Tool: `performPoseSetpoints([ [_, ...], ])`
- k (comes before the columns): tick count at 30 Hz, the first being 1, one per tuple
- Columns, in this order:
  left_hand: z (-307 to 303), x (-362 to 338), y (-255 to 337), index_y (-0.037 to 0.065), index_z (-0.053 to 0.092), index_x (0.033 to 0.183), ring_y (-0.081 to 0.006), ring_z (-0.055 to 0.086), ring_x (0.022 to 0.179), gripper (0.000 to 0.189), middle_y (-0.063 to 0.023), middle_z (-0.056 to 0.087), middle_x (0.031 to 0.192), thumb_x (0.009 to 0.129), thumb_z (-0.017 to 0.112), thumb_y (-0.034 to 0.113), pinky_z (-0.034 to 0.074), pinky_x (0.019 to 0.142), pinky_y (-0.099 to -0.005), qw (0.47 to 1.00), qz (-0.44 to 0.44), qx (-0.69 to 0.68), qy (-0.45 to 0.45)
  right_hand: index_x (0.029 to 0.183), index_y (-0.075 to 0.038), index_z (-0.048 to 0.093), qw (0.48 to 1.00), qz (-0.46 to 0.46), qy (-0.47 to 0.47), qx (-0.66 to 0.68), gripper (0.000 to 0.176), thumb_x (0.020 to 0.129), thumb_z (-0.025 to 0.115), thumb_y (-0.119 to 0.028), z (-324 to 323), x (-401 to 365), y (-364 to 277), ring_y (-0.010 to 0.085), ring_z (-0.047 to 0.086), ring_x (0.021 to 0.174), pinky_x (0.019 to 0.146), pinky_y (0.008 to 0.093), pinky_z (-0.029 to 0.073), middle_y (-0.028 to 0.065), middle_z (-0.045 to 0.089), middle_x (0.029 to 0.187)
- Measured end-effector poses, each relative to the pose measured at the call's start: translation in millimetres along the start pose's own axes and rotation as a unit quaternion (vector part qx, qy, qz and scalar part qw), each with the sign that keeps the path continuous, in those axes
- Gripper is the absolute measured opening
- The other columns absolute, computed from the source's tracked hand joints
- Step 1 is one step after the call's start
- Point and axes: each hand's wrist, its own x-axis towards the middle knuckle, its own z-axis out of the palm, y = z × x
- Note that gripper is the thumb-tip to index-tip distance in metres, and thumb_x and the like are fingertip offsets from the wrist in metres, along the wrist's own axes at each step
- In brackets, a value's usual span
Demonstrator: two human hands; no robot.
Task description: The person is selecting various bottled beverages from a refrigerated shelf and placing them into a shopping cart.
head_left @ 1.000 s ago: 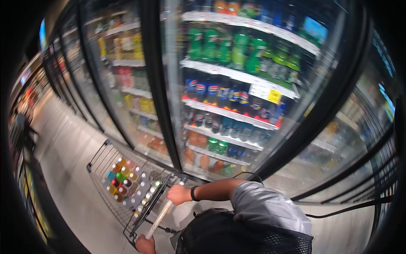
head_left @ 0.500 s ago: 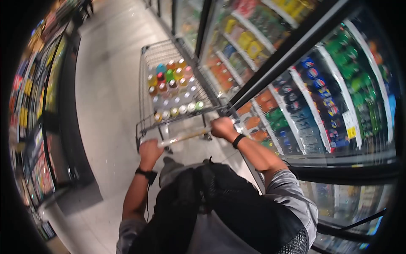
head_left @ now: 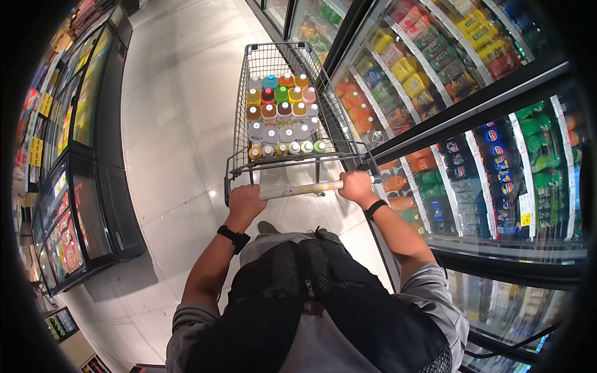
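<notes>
In front of me stands a wire shopping cart. My left hand is closed around the left part of its pale handlebar. The right end of that bar is gripped by my right hand. Rows of upright drink bottles fill the near and middle part of the basket. Their caps and contents show many colours, among them orange, red, green, yellow and clear. Both wrists wear black bands.
Glass-doored drink coolers line the right side, close to the cart. Along the left runs a black freezer cabinet with glass tops. Pale floor tiles stretch ahead between them.
The view has turned and steadied, so the cart now appears further right and straighter. More of the left freezer shows. Both hands have kept hold of the handlebar.
</notes>
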Motion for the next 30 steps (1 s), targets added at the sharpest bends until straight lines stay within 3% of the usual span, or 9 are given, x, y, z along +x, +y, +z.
performPoseSetpoints([
  [13,-4.4,41.4,-47.3,0.009,0.064,0.067,-0.0311,0.063,0.058,0.023,-0.0114,0.062,0.061,0.067,0.074,0.03,0.051,0.057,-0.0425,0.999,-0.003,0.026,-0.029,0.073,-0.011,0.066,0.999,0.029,-0.02,-0.009,0.014,0.066,0.067,-0.023,-7.7,51.1,-19.4,0.0305,0.066,0.067,0.062,0.043,0.052,0.0103,0.065,0.067],
  [16,-0.9,51.6,-55.2,0.009,0.064,0.068,-0.0323,0.063,0.061,0.024,-0.0117,0.063,0.065,0.06,0.075,0.028,0.051,0.059,-0.0428,0.999,-0.009,0.015,-0.03,0.073,-0.011,0.067,0.999,0.027,-0.017,-0.008,0.014,0.066,0.067,-0.024,-4.9,63.5,-16.9,0.0306,0.066,0.067,0.062,0.0431,0.052,0.0105,0.065,0.068],
  [18,-3.2,60.2,-58.7,0.009,0.064,0.067,-0.0313,0.063,0.059,0.023,-0.0109,0.062,0.061,0.067,0.074,0.03,0.051,0.057,-0.0425,0.999,-0.003,0.028,-0.038,0.073,-0.011,0.067,0.999,0.029,-0.017,-0.008,0.015,0.065,0.068,-0.024,-6.0,71.9,-15.6,0.0307,0.066,0.067,0.062,0.0431,0.052,0.0107,0.066,0.068],
  [25,9.8,87.4,-72.6,0.009,0.063,0.068,-0.032,0.063,0.062,0.028,-0.0108,0.063,0.066,0.065,0.076,0.033,0.052,0.059,-0.0432,0.999,-0.013,0.018,-0.032,0.071,-0.01,0.066,1.0,0.011,-0.011,-0.009,0.017,0.063,0.069,-0.024,-6.0,102.9,-3.7,0.0303,0.066,0.066,0.061,0.0428,0.053,0.0103,0.066,0.069],
  [30,11.0,112.5,-76.2,0.009,0.063,0.065,-0.033,0.063,0.059,0.027,-0.0121,0.063,0.063,0.07,0.073,0.033,0.052,0.057,-0.044,0.998,-0.018,0.036,-0.037,0.069,-0.01,0.065,1.0,-0.004,0.011,-0.002,0.018,0.06,0.07,-0.025,-1.6,130.3,10.3,0.0311,0.066,0.065,0.061,0.043,0.053,0.0115,0.066,0.066],
])
